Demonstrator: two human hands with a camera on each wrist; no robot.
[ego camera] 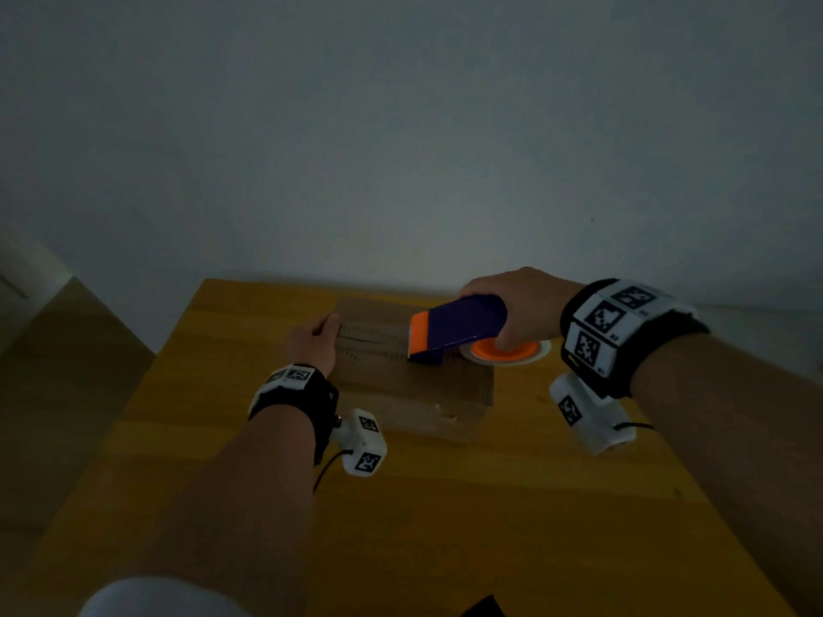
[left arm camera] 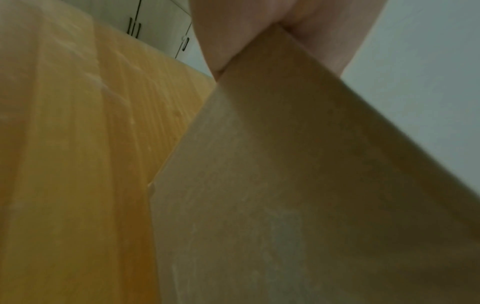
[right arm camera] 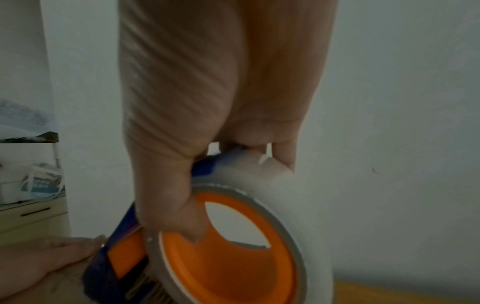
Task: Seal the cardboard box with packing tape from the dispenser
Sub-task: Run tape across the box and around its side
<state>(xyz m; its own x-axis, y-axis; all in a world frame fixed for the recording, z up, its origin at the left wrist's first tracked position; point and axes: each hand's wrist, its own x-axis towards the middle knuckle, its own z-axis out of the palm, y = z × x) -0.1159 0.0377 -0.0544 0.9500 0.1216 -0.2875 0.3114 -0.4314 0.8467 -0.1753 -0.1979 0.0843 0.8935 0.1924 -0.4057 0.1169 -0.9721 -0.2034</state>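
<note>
A brown cardboard box (ego camera: pixel 401 385) lies on the yellow wooden table (ego camera: pixel 445 505), close to the wall. My right hand (ego camera: pixel 525 305) grips a blue and orange tape dispenser (ego camera: pixel 458 325) with its front edge down on the box top. Its tape roll (ego camera: pixel 505 351) has an orange core. In the right wrist view my fingers wrap the dispenser (right arm camera: pixel 122 257) above the roll (right arm camera: pixel 298 205). My left hand (ego camera: pixel 314 345) presses on the box's left end with straight fingers (right arm camera: pixel 39 265). A paler strip (ego camera: pixel 374 334) runs from it to the dispenser. The left wrist view shows the box side (left arm camera: pixel 285 185) under the hand (left arm camera: pixel 311 30).
A plain wall (ego camera: pixel 401 149) rises right behind the table's far edge. Bare table top (left arm camera: pixel 64 164) lies left of and in front of the box. Cabinet doors (left arm camera: pixel 155 24) stand beyond the table on the left. A shelf with a bag (right arm camera: pixel 39 181) is farther off.
</note>
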